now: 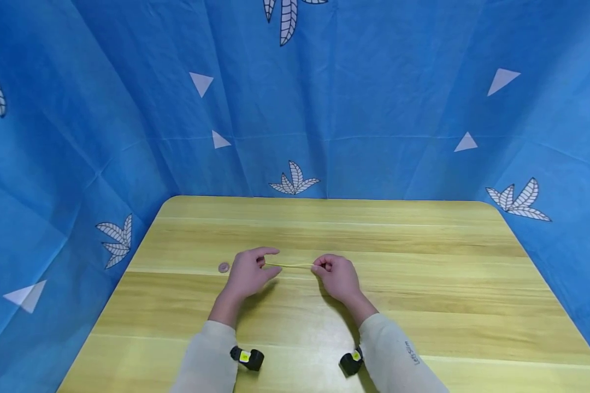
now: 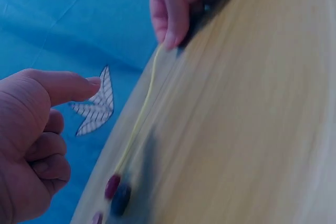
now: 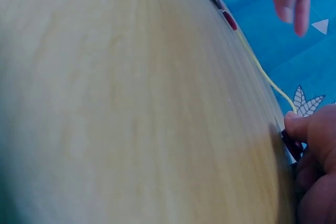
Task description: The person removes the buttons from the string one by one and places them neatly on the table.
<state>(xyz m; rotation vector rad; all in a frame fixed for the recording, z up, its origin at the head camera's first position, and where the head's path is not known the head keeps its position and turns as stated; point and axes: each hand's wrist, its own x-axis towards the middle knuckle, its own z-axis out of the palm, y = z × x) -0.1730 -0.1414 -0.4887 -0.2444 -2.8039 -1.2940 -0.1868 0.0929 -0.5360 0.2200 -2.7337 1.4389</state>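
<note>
My right hand (image 1: 338, 277) pinches one end of a thin yellow cord (image 1: 295, 266) between thumb and fingers. A dark piece (image 3: 292, 145) shows just under the right thumb in the right wrist view. From that pinch the cord runs left toward a dark red bead (image 2: 112, 186) and a blackish bead (image 2: 121, 200). My left hand (image 1: 252, 270) hovers by the cord's left part, thumb and index finger apart, the other fingers bent. Nothing shows in its grasp. In the head view this hand hides the beads.
A small round brownish thing (image 1: 223, 267) lies on the wooden table (image 1: 423, 284) left of the left hand; its kind is too small to tell. Blue patterned cloth (image 1: 373, 109) hangs behind the table and at its sides. Black wrist cameras (image 1: 248, 358) sit at both cuffs.
</note>
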